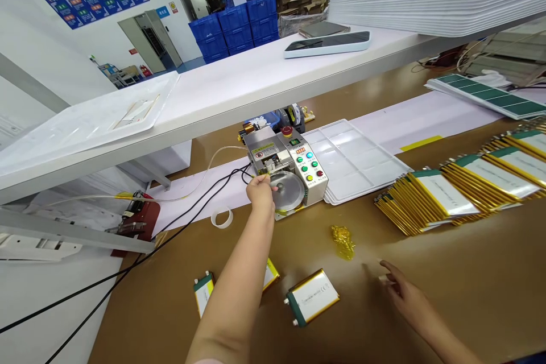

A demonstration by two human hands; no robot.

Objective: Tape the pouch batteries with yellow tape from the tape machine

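My left hand (261, 190) reaches to the front of a small tape-dispensing machine (310, 173). Its fingers are pinched together beside the round metal disc (289, 191); whatever is between them is too small to make out. My right hand (405, 293) hovers over the brown table at the right, index finger stretched out and nothing plain in its grasp. Between the hands lies a flat battery pack (315, 296) with a white label and green end. Another battery pack (271, 274) is partly behind my left forearm, and a third battery pack (203, 291) lies left of it.
A crumpled clump of yellow film (343, 242) lies before the machine. Rows of battery packs (430, 199) stand at the right. White trays (354, 159) sit behind; a tape ring (222, 218) and black cables (191, 213) are left. A shelf (230, 85) bearing a phone (327, 44) crosses above.
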